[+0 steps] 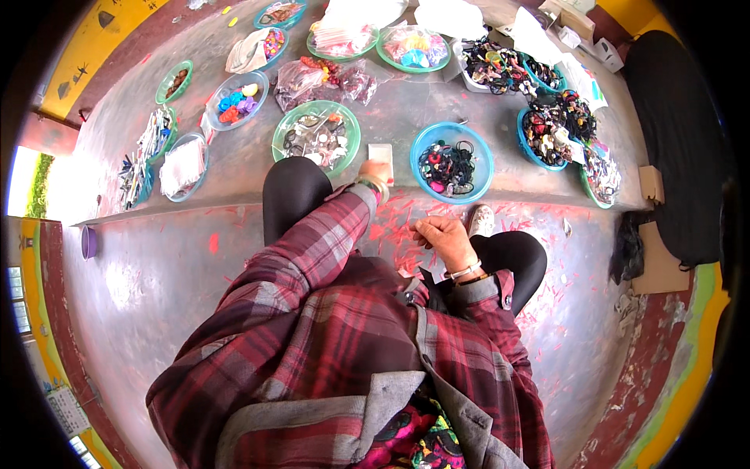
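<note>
From my distant post I judge the blue basin (486,164) set for easy reach, with the left hand (375,170) at the white rectangular piece (380,150) left of it and the right hand (442,236) curled nearside, either grip's contents untellable.

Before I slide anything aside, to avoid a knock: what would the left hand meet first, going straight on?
The left hand would likely meet the small white rectangular item; whether they touch is unclear.
</note>
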`<control>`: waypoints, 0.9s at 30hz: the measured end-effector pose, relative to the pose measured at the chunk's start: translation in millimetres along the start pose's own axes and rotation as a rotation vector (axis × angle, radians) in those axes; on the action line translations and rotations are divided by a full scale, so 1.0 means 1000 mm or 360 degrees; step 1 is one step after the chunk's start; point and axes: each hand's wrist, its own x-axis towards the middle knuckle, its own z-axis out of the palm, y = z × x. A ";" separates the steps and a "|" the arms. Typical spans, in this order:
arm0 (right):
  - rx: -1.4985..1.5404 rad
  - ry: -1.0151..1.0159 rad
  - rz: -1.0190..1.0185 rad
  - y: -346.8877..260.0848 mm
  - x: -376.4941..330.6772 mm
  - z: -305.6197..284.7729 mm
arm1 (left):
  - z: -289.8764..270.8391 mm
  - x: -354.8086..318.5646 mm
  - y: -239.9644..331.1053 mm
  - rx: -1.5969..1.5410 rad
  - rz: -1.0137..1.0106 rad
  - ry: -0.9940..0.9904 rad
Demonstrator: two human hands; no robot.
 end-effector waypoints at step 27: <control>0.0141 -0.0108 0.0203 -0.012 0.008 -0.002 | 0.025 0.035 -0.005 -0.0015 -0.0344 0.0503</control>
